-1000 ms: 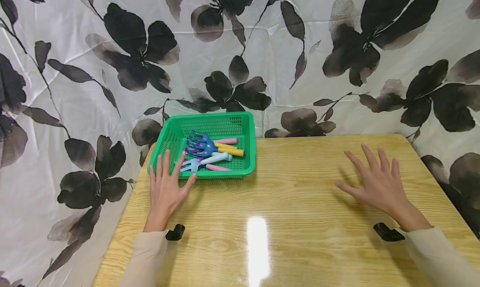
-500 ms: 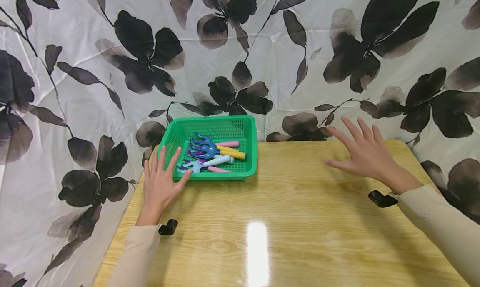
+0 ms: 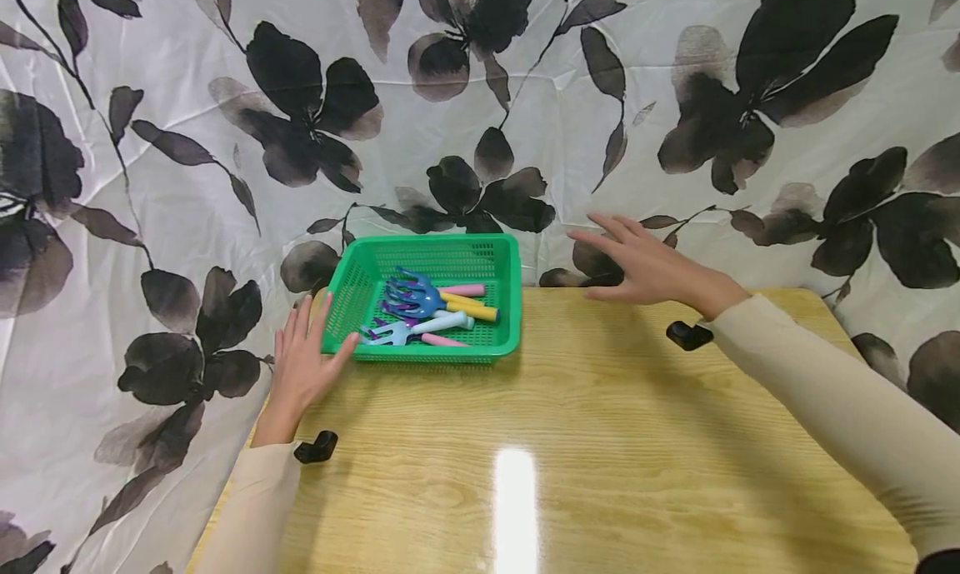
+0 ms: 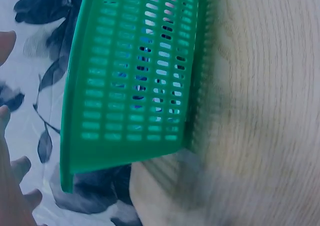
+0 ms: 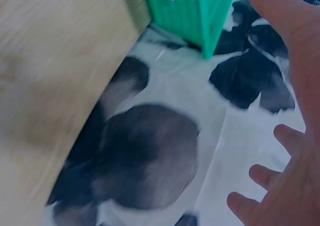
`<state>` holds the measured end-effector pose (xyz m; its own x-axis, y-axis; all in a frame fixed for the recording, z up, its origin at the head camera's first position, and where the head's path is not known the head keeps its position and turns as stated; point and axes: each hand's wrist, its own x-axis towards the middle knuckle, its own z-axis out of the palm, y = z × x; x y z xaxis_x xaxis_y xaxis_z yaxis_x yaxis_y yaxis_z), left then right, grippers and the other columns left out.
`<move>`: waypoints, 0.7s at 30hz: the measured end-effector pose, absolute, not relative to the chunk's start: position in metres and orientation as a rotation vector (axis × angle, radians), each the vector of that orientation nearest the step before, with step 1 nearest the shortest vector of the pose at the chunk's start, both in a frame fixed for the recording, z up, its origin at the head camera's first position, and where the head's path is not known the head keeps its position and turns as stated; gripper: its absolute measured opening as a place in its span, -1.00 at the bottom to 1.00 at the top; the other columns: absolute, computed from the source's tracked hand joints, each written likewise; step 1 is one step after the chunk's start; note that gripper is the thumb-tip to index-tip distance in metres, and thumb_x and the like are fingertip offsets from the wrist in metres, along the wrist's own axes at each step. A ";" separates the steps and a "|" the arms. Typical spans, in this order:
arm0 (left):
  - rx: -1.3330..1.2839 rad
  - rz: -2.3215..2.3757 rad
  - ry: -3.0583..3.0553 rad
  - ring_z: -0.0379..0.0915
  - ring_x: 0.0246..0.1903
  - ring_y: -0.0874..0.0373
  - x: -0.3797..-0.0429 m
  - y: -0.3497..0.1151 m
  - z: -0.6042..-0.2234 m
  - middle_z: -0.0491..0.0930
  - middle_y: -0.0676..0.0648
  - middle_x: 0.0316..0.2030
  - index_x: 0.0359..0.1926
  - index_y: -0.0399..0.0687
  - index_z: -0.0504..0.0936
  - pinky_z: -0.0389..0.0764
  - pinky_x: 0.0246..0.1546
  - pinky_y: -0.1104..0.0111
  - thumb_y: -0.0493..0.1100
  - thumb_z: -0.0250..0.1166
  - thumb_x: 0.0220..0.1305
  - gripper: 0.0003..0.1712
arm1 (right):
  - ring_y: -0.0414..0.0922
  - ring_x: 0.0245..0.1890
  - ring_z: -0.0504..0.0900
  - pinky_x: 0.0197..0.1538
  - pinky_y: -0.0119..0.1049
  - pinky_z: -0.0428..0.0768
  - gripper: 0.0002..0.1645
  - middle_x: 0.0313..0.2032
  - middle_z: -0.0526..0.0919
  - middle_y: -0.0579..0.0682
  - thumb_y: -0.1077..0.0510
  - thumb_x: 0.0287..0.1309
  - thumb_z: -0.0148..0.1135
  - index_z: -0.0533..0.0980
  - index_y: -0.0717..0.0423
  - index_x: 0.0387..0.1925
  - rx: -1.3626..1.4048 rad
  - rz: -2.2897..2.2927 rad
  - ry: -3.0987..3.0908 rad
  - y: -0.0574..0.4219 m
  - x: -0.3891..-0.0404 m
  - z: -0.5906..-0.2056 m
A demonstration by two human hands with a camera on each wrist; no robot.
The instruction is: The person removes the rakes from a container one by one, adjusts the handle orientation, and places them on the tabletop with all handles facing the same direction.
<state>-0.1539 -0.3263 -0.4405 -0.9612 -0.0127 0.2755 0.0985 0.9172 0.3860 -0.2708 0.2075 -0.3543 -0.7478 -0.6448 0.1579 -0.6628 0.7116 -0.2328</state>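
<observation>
A green plastic basket [image 3: 427,354] with slotted walls stands at the table's back left. Inside lie several small toy garden forks: a blue one with a yellow handle [image 3: 474,309], a light blue fork [image 3: 420,327], and others with pink handles [image 3: 446,341] and purple tines. My left hand [image 3: 300,370] hovers with fingers spread at the basket's left front corner; whether it touches the rim I cannot tell. To the basket's right, above the table's back edge, my right hand [image 3: 648,266] is held with fingers extended, apart from the basket and holding nothing.
The wood-grain table [image 3: 600,441] has a bright light reflection in front of the basket. A white cloth with dark flowers [image 3: 600,124] hangs right behind the table and along its left side. A small black device sits at each wrist.
My right hand has moved left and toward the back, closer to the basket. The left hand has shifted slightly left, to the basket's corner. The basket stays on the table.
</observation>
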 end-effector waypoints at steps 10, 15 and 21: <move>0.075 -1.005 -2.782 -0.28 0.56 -0.34 -0.147 -0.342 -0.460 -0.24 -0.26 0.62 0.67 0.16 -0.17 -0.10 0.39 -0.43 0.26 0.18 0.48 0.00 | 0.26 0.56 -0.04 0.45 0.40 0.09 0.01 0.61 -0.06 0.15 -0.27 0.24 0.40 0.16 -0.21 0.59 1.268 0.540 -2.923 0.125 -0.302 -0.352; 0.135 -1.196 -2.750 -0.27 0.59 -0.21 -0.146 -0.346 -0.473 -0.20 -0.10 0.64 0.67 0.28 -0.23 -0.09 0.44 -0.34 0.27 0.15 0.50 -0.02 | 0.25 0.56 -0.01 0.49 0.34 0.03 -0.02 0.61 -0.04 0.15 -0.23 0.27 0.40 0.18 -0.15 0.59 1.309 0.606 -2.971 0.089 -0.308 -0.355; 0.194 -1.351 -2.714 -0.17 0.57 -0.25 -0.147 -0.347 -0.483 -0.19 -0.06 0.64 0.66 0.34 -0.28 -0.02 0.48 -0.25 0.31 0.11 0.50 -0.01 | 0.18 0.55 0.07 0.46 0.21 0.22 -0.02 0.58 0.03 0.11 -0.21 0.27 0.41 0.15 -0.26 0.59 1.361 0.608 -3.018 0.056 -0.319 -0.367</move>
<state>-0.1465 -0.3474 -0.4831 -0.9865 -0.1598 0.0361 -0.0674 0.5971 0.7993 -0.3193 0.0558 -0.3672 -0.6521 -0.7562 -0.0549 -0.6759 0.6126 -0.4098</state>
